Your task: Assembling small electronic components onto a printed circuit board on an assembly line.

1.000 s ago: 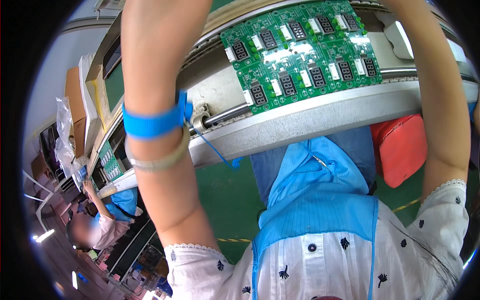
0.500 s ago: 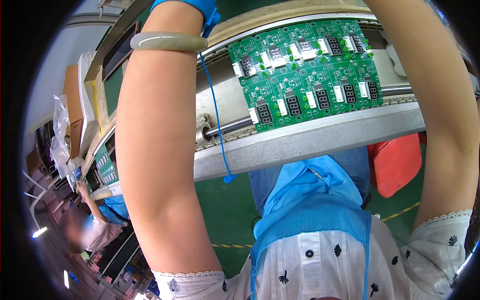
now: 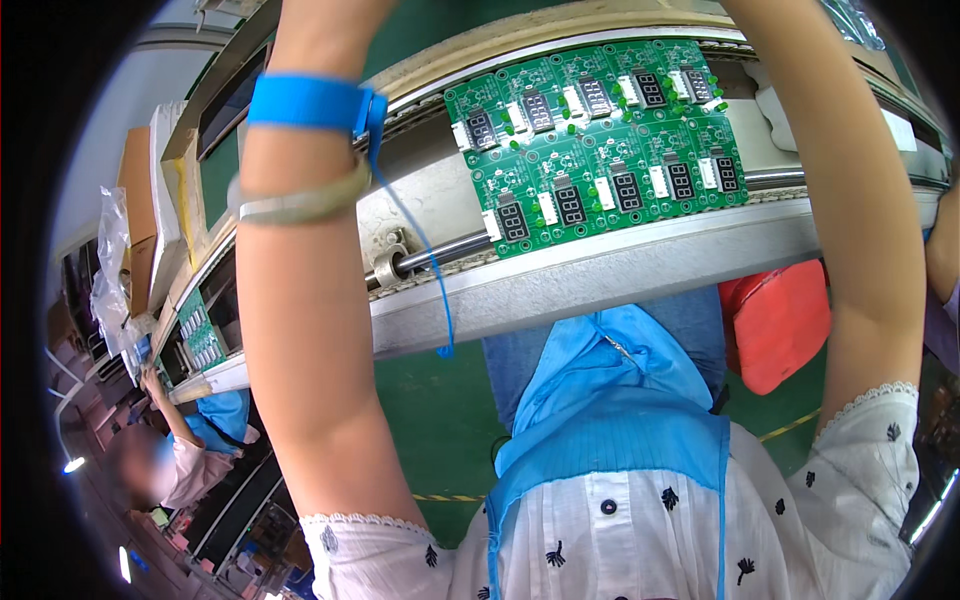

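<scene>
Both arms reach up past the top edge of the head view. Of my left hand (image 3: pixel 335 25), only the base shows above a blue wrist strap (image 3: pixel 305 102); its fingers are cut off. A blue cord hangs from the strap, and a pale bangle (image 3: pixel 300 203) sits lower on that arm. My right hand lies outside the picture; only the forearm shows at the right. Between the arms a panel of joined green circuit boards (image 3: pixel 600 150) rests across the conveyor rails, carrying black digit displays, white connectors and small green parts. Neither visible arm touches the panel.
The conveyor's metal front rail (image 3: pixel 560 250) runs in front of my body. A red seat (image 3: pixel 775 325) stands beyond it at right. Cardboard (image 3: pixel 140 215) and clear plastic are at left, where another person works by more green boards (image 3: pixel 200 335). Someone's arm (image 3: pixel 942 250) shows at far right.
My left arm has reached farther into view, bringing the wrist strap and bangle lower in the picture. The panel appears shifted slightly left with the whole scene. Another person's arm now shows at far right.
</scene>
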The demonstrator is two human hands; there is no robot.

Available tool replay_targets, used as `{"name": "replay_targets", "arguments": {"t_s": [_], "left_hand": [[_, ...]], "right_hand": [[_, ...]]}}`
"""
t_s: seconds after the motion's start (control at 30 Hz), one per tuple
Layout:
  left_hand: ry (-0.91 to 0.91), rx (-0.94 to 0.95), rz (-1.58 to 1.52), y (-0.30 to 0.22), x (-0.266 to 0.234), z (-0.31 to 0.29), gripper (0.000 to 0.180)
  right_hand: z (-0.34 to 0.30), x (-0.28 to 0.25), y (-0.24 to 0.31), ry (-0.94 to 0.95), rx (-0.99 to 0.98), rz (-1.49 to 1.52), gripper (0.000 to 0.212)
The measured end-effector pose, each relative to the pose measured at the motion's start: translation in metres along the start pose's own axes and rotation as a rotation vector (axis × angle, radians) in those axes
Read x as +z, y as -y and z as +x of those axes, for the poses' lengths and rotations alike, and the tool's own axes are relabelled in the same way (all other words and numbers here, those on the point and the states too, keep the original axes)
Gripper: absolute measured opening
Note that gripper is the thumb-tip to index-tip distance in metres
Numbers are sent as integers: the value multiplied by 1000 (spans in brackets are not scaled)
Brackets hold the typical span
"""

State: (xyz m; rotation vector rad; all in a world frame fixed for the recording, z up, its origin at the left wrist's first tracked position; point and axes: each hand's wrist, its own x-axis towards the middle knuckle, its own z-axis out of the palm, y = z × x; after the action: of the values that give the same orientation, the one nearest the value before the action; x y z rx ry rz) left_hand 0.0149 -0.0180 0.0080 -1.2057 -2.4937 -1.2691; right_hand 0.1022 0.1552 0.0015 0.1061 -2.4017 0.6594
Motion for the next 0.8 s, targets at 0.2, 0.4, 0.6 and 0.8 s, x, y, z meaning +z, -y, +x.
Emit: {"name": "replay_targets", "arguments": {"t_s": [0.2, 0.4, 0.6, 0.8], "left_hand": [[272, -197, -55, -9, -28, -81, 23], [212, -453, -911, -38, -27, -162, 39], [218, -540, -1127, -40, -34, -199, 35], [296, -646, -1072, -34, -47, -217, 18]], "right_hand": [[-77, -36, 52, 65, 234, 453, 18], [-147, -48, 60, 149, 574, 881, 25], [-167, -52, 82, 179, 643, 1064, 20], [-181, -53, 104, 214, 679, 961, 17]]}}
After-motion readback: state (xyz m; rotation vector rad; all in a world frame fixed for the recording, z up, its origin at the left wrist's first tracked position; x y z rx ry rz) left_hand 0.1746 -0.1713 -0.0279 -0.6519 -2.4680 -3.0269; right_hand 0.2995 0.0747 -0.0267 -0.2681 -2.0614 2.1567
